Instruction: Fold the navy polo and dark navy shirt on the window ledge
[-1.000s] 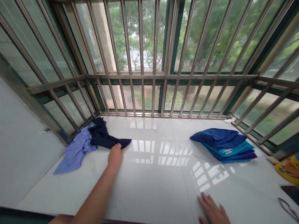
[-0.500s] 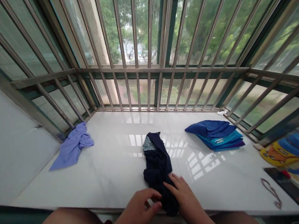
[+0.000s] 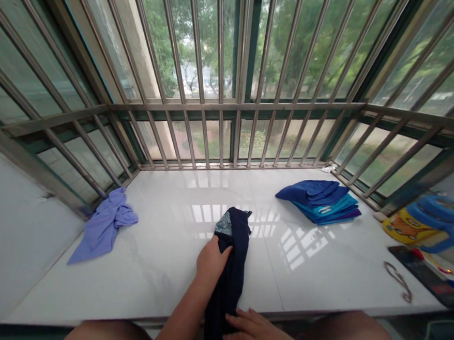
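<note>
A dark navy garment (image 3: 229, 273) lies stretched lengthwise on the white marble ledge (image 3: 172, 277), with a patterned teal lining (image 3: 223, 225) showing at its far end. My left hand (image 3: 212, 261) closes on the garment's left edge, partway along it. My right hand (image 3: 254, 331) rests on its near end with the fingers spread, not gripping. The near end hangs toward my lap, and its lower part is partly hidden by my right hand.
A crumpled lilac shirt (image 3: 104, 225) lies at the ledge's left. A folded stack of blue and teal clothes (image 3: 317, 202) sits at right. Beyond it are a yellow-and-blue printed item (image 3: 410, 227), a dark flat board (image 3: 424, 275) and a thin cord (image 3: 398, 282). Steel window bars edge the far side.
My left hand has moved up the garment, away from me, and taken its edge. The garment now lies longer and straighter. My right hand has shifted toward the near end.
</note>
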Action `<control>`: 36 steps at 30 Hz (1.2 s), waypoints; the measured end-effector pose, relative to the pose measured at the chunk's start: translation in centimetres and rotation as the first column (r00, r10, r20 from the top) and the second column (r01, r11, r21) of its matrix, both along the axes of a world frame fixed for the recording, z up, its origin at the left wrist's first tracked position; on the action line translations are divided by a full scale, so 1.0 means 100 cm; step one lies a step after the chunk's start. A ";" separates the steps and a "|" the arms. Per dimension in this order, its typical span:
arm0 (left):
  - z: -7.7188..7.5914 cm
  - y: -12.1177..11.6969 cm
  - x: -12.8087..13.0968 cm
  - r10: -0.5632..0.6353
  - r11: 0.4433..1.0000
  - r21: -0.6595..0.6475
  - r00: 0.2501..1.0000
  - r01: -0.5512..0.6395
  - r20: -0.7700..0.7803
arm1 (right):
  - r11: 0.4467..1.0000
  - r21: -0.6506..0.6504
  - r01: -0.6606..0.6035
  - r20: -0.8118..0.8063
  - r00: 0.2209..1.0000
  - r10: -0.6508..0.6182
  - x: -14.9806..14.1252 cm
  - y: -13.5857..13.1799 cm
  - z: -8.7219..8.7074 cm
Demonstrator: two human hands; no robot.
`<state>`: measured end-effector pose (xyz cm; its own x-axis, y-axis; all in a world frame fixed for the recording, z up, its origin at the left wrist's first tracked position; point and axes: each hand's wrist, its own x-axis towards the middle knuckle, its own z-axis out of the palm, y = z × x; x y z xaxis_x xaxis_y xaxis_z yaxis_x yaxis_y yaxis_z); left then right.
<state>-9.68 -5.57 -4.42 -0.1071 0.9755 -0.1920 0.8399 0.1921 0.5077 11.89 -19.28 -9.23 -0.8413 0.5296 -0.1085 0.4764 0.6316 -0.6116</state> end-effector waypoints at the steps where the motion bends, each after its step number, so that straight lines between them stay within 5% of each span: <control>1: 0.001 0.005 0.004 0.001 1.000 0.022 1.000 0.000 -0.028 | 0.999 -0.042 0.025 0.036 0.999 -0.023 0.002 0.001 0.010; 5: 0.002 0.016 0.010 -0.051 0.990 0.138 0.996 0.040 0.079 | 0.960 -0.124 0.251 0.204 0.953 -0.223 0.014 0.010 0.061; 9: 0.014 -0.004 0.007 -0.209 0.966 0.238 0.848 0.102 0.487 | 0.857 -0.270 0.439 0.035 0.894 -0.447 0.024 0.022 0.101; 14: 0.049 -0.066 0.002 -0.347 0.934 0.229 0.550 0.273 0.759 | 0.544 -0.450 0.708 -0.286 0.463 -0.839 0.003 0.043 0.092; 19: 0.056 -0.105 -0.011 -0.174 0.968 0.104 0.308 0.228 0.935 | 0.374 -0.720 0.584 -0.319 0.200 -0.926 -0.020 0.051 0.071; 22: 0.046 -0.109 -0.030 0.034 0.995 -0.042 0.091 0.087 0.995 | 0.254 -0.926 0.279 -0.204 0.196 -0.959 -0.026 0.046 0.076; 25: 0.042 -0.102 -0.053 0.179 0.980 -0.177 0.022 -0.086 0.984 | 0.174 -0.975 0.135 -0.155 0.140 -0.978 -0.023 0.046 0.084; 28: 0.046 -0.090 -0.077 0.238 0.930 -0.216 0.038 -0.298 0.971 | 0.218 -0.951 0.219 -0.240 -0.080 -0.967 -0.009 0.053 0.087; 30: 0.049 -0.084 -0.090 0.243 0.897 -0.201 0.060 -0.393 0.968 | 0.291 -0.892 0.346 -0.349 -0.117 -0.930 0.005 0.058 0.089; 33: 0.050 -0.086 -0.102 0.202 0.922 -0.144 0.129 -0.360 0.971 | 0.423 -0.682 0.597 -0.442 0.125 -0.889 0.020 0.060 0.090; 36: 0.057 -0.101 -0.101 0.088 0.994 -0.075 0.194 -0.076 0.977 | 0.608 -0.364 0.706 -0.430 0.452 -0.782 0.018 0.056 0.082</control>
